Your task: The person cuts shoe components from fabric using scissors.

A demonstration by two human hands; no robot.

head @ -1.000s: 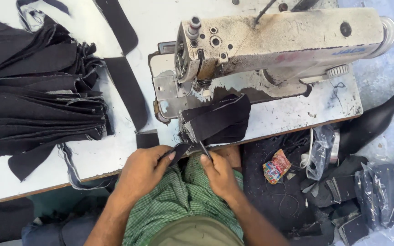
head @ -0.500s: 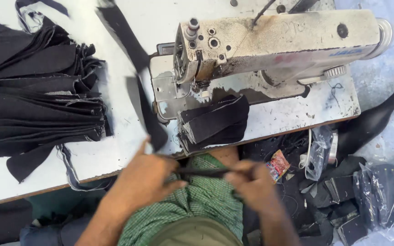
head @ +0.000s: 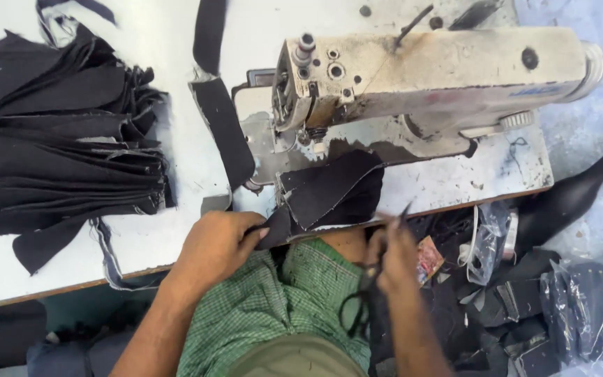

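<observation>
My left hand (head: 219, 243) pinches the near corner of a black fabric piece (head: 329, 187) that lies on the bed of a worn cream sewing machine (head: 427, 77), just below its needle. To the right, off the table's front edge, my right hand (head: 393, 257) is closed on a pair of dark scissors (head: 361, 307). Their blades point up toward the table edge and the handles hang down. The hand is motion-blurred. A green checked shirt shows between my arms.
A tall stack of black cut pieces (head: 64, 160) fills the left of the white table (head: 155, 244). A long black strip (head: 221, 132) lies beside the machine. On the floor at right lie plastic bags (head: 587, 307), dark scraps and a small colourful packet (head: 427, 258).
Both hands were together at the fabric's near edge, then pulled apart. My right hand has moved right and down with the scissors; my left stays on the fabric corner.
</observation>
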